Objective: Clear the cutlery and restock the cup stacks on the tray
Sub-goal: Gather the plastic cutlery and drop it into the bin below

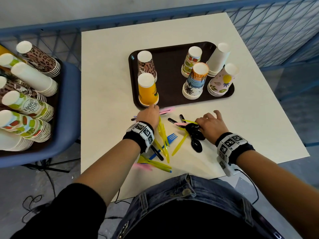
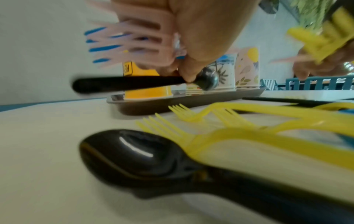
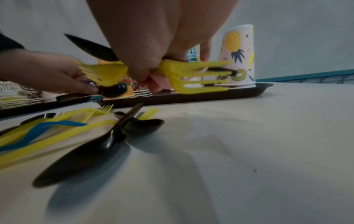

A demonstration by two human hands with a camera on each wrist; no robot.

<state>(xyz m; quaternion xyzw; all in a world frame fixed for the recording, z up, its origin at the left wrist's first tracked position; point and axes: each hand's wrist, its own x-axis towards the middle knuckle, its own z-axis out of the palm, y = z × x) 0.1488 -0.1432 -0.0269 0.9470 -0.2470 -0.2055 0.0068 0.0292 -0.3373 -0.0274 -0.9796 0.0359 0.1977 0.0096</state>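
Observation:
A dark brown tray (image 1: pixel 170 75) on the white table carries several upturned cup stacks, among them a yellow stack (image 1: pixel 148 94) at its near left corner. My left hand (image 1: pixel 151 112) sits just before that corner and grips a bundle of pink and blue forks (image 2: pixel 138 40) plus a black spoon (image 2: pixel 134 84). My right hand (image 1: pixel 208 121) is further right, gripping yellow forks (image 3: pixel 188 72), a pink piece and black cutlery. Loose yellow forks (image 1: pixel 164 138), a blue fork (image 1: pixel 170 138) and black spoons (image 1: pixel 196 145) lie between my wrists.
At the left a blue chair (image 1: pixel 69 109) holds a second tray with several tall, leaning cup stacks (image 1: pixel 31 104). Blue mesh fencing (image 1: pixel 276 31) runs behind and to the right of the table. Pink and yellow cutlery (image 1: pixel 151 163) lies near the table's front edge.

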